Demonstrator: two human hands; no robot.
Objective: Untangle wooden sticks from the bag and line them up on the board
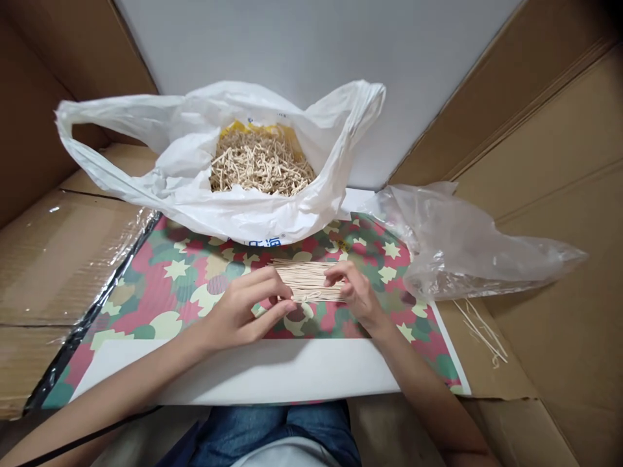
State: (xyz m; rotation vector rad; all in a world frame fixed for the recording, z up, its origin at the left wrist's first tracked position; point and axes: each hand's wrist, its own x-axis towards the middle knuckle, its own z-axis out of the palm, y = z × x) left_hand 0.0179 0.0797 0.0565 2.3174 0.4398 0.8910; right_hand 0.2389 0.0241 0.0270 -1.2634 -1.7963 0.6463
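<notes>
A flat row of thin pale sticks point(305, 279) lies side by side on a board with a red and green star pattern point(165, 285). My left hand point(246, 308) rests at the row's left end, fingers curled and pinching the stick ends. My right hand point(353, 292) covers the right end, fingers bent and pressed on the sticks. Behind them a white plastic bag point(195, 175) stands open, full of loose tangled sticks point(260, 165).
A crumpled clear plastic bag point(462, 250) lies at the right of the board. A few stray sticks point(481, 331) lie on the cardboard beyond it. Cardboard walls close in both sides; a white panel point(311, 52) stands at the back. My jeans show below the board.
</notes>
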